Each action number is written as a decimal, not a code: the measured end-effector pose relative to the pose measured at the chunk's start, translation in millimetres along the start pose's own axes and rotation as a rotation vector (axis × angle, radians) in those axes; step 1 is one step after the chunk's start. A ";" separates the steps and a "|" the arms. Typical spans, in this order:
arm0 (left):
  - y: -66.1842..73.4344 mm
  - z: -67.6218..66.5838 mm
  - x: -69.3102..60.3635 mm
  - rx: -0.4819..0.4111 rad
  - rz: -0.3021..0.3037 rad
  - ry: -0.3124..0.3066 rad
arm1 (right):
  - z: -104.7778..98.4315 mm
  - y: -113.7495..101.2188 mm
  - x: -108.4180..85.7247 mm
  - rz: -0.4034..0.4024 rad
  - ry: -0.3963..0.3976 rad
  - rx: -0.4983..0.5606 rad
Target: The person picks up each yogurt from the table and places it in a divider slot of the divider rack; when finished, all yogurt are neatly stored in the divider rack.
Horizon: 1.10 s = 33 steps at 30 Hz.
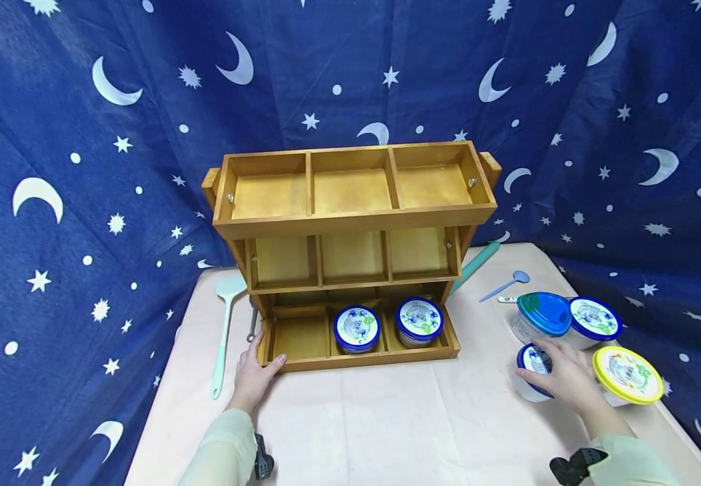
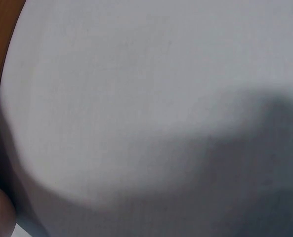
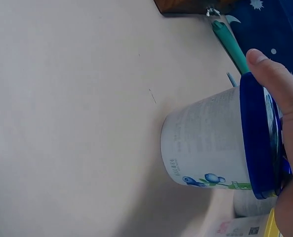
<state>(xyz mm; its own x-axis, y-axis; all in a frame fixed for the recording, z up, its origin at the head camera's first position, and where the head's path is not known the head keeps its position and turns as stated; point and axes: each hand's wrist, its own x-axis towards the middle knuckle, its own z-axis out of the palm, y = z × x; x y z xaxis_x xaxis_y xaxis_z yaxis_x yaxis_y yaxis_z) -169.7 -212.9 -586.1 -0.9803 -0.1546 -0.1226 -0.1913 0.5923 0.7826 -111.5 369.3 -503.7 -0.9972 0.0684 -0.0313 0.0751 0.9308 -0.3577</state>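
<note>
My right hand (image 1: 563,374) grips a small white tub by its dark blue lid (image 1: 535,364) from above, thumb on the near side of the rim. In the right wrist view the tub (image 3: 205,138) shows blueberry print on its wall. My left hand (image 1: 253,378) rests at the front left corner of a tiered wooden rack (image 1: 356,223), fingers along its side and thumb at its front. Two blue-lidded tubs, one in the middle compartment (image 1: 357,329) and one in the right compartment (image 1: 419,320), stand in the rack's bottom tier.
Beside my right hand are a yellow-lidded tub (image 1: 628,375), a blue-lidded tub (image 1: 595,318) and a tub with a bright blue lid (image 1: 544,314). A blue spoon (image 1: 505,286) and a teal stick (image 1: 476,264) lie right of the rack, a pale spatula (image 1: 224,331) to its left.
</note>
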 end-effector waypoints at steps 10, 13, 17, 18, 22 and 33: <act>2.2 -0.4 -0.5 0.000 0.002 -0.006 | 9.7 -14.9 7.0 -0.048 0.024 0.007; 2.1 0.1 -0.4 0.000 0.006 0.001 | 10.5 -20.1 9.9 -0.048 0.014 0.019; 2.0 0.7 0.4 0.002 0.014 0.004 | 12.0 -26.0 13.2 -0.049 0.003 0.039; 2.0 0.7 0.7 0.002 0.012 0.002 | 13.0 -27.3 14.0 -0.052 0.003 0.042; 0.8 1.0 1.1 0.004 0.009 -0.001 | 18.2 -33.0 18.2 -0.058 0.014 0.059; -1.1 0.5 0.7 -0.003 0.004 -0.004 | 26.1 -49.1 31.3 -0.088 0.023 0.067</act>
<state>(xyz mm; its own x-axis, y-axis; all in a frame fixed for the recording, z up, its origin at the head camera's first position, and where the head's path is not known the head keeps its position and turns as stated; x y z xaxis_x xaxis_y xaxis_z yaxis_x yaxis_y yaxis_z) -170.3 -213.2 -587.3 -0.9812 -0.1491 -0.1222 -0.1875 0.5902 0.7852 -146.3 316.3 -511.6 -0.9997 -0.0034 0.0242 -0.0132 0.9077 -0.4194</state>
